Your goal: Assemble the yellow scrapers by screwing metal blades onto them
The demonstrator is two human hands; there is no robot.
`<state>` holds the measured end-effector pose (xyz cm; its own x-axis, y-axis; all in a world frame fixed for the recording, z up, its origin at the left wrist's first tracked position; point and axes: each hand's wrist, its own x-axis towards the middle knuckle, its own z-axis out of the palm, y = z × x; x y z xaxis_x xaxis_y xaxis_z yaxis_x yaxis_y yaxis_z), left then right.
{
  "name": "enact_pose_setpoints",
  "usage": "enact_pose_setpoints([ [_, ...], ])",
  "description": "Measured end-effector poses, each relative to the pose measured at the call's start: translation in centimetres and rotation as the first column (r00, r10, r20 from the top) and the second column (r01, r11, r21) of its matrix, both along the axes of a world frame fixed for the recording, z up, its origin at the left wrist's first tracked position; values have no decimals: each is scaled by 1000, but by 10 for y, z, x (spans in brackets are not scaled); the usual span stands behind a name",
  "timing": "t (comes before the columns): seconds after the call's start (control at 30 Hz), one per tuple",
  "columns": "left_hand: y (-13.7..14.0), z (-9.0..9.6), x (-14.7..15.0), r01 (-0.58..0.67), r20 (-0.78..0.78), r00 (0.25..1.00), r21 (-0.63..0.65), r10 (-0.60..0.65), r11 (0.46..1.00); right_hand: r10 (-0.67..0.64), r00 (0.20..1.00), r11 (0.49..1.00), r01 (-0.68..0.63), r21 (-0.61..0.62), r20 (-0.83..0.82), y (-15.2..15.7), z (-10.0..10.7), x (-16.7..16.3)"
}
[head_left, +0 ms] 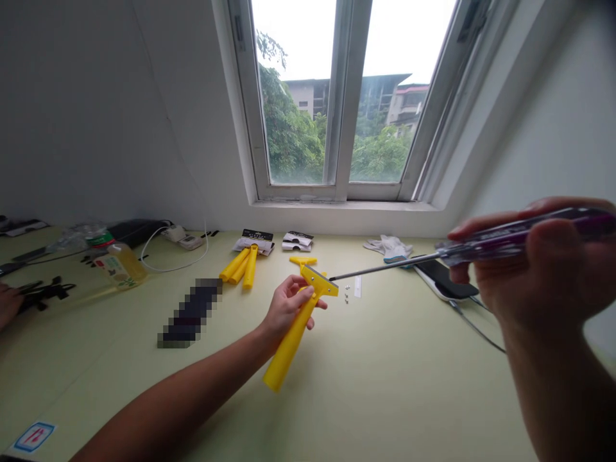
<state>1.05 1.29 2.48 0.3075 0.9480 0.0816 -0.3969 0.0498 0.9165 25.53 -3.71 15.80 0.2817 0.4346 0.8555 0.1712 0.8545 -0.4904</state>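
My left hand [287,307] is wrapped round the neck of a yellow scraper [290,343], its handle slanting down toward me. A metal strip and small screws show on the scraper's head. In my right hand [524,282] is a screwdriver [385,265] with a clear and purple handle. Its tip meets the scraper head near the right end; whether it sits in a screw I cannot tell. Several small screws [346,295] lie on the table just beyond, beside a thin pale blade-like strip [357,287]. Behind the scraper lies another yellow head piece [303,260].
Several yellow handles [239,266] lie near black-and-white packaging cards [297,241] at the back. White gloves [389,246] and a phone-like black device [445,279] with a cable are at right. A bottle [118,263] lies left, near another person's hand [8,305].
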Motion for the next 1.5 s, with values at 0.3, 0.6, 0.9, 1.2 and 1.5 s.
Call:
enact_pose_setpoints([
  [0.3,-2,-1,1,23,5,1000,14,-23,1000,256,963,967,-255,-25,87,14,-20,-10],
  [0.6,-4,3,1,48,16,999,7,-48,999,299,945,954,-300,-17,135,15,-23,-13],
  [0.9,-3,2,2,54,27,998,-17,-53,998,271,955,962,-272,-4,124,15,-21,-11],
  [1.2,-4,2,3,69,20,998,-38,-68,997,283,951,959,-285,-6,128,17,-22,-10],
  [1.5,-7,3,3,97,-7,995,-39,-97,995,270,951,961,-277,22,152,12,-21,-14],
])
